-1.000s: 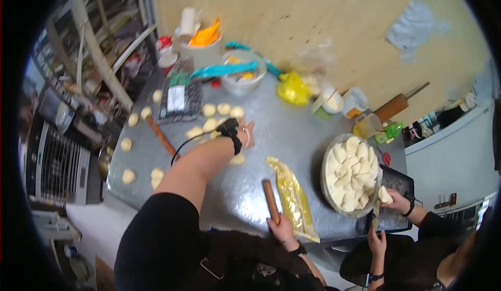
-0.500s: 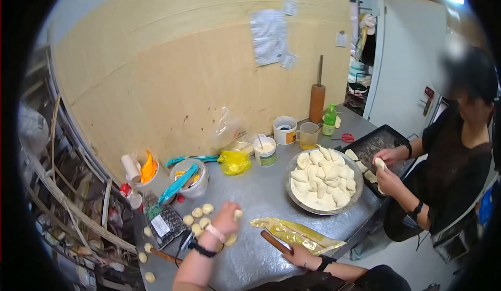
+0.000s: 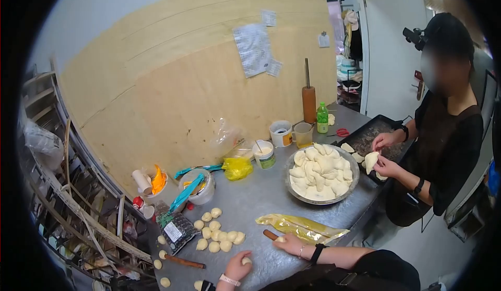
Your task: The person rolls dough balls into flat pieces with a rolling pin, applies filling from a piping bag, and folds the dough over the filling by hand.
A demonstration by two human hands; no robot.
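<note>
My left hand [image 3: 237, 266] is near the front edge of the metal table, its fingers curled around a small dough ball [image 3: 246, 261]. To its right, my right hand [image 3: 288, 244] grips a wooden rolling pin [image 3: 269, 234]; a pale bit of dough shows by its fingers. Behind that hand lies a shiny yellow plastic sheet [image 3: 302, 228]. Several dough balls [image 3: 215, 234] sit in a cluster behind my left hand. Another wooden pin [image 3: 183, 261] rests to the left.
A large bowl [image 3: 322, 201] heaped with shaped dough stands behind the plastic. At the right, a co-worker [image 3: 443, 129] holds a dough piece [image 3: 371, 162] over a black tray [image 3: 383, 124]. Tubs, a yellow bag [image 3: 237, 169] and a green bottle [image 3: 322, 118] line the wall side.
My left hand has moved from beside the dough ball cluster toward the table's front edge with a ball. My right hand still holds the pin. The co-worker's dough piece appears spread wider; the view has shifted.
</note>
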